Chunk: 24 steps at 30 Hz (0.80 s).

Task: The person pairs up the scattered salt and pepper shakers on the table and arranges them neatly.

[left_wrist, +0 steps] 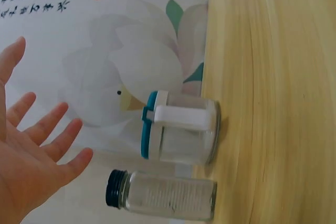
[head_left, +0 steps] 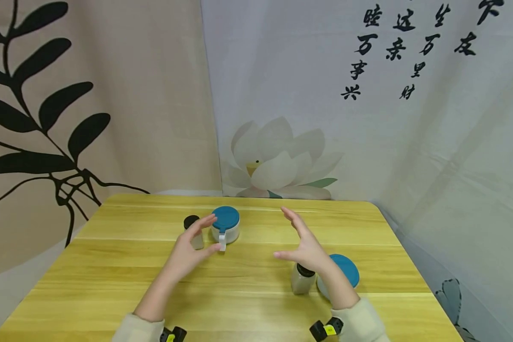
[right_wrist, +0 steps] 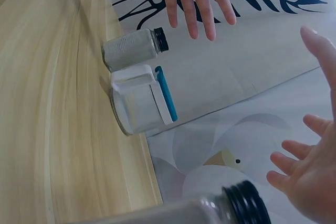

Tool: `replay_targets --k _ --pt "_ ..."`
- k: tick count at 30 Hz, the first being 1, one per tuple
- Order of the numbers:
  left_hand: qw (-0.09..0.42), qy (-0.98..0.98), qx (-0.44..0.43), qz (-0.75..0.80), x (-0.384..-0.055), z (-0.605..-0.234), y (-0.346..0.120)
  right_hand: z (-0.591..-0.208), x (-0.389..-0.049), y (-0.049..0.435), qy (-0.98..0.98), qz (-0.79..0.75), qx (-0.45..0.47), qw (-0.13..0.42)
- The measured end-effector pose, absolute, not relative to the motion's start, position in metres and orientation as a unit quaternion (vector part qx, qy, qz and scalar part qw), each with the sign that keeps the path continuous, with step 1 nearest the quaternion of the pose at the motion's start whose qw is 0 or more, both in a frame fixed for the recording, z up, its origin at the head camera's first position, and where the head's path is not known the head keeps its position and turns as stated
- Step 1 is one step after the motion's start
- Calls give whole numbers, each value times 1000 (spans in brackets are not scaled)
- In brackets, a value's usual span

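Fingers wide on both hands, thumbs well apart from them; nothing held. Left hand (head_left: 188,249) hangs in the air before the far bottle (head_left: 198,243) and far jar (head_left: 227,225), which stand upright side by side toward the desk's (head_left: 231,304) far edge, left of centre. Right hand (head_left: 309,251) hangs above the near bottle (head_left: 302,283); that and the near jar (head_left: 346,270) stand toward the right edge, the jar partly behind the forearm.

Placement, my reading: bottle beside jar in both spots suggests matched pairs; the far jar's handle (head_left: 223,241) points toward the person, handy to grasp; black caps and blue lids are on, keeping the vessels closed.

Labels: no brand made out. Far bottle carries fine lines of marking, illegible. Backdrop cloth (head_left: 282,71): brush characters, legible in part, 万事兴 and 万里财; upper columns cropped.
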<state>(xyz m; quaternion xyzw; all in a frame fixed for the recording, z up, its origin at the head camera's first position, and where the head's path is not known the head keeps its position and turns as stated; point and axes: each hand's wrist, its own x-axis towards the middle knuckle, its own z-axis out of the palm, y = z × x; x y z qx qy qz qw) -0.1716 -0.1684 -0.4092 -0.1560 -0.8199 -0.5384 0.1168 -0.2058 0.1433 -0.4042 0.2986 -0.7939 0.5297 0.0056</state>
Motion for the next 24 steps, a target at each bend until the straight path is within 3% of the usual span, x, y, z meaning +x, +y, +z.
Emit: replay_targets --k 7,18,24 --pt "130 -825 -140 -532 -160 -390 -175 -404 -205 130 -799 532 282 1" --pt "165 -830 -142 -513 -183 -419 -204 -405 -204 109 -794 550 259 -15" --pt "170 -829 -135 -515 -188 -424 -213 -384 -191 97 -791 550 267 -17"
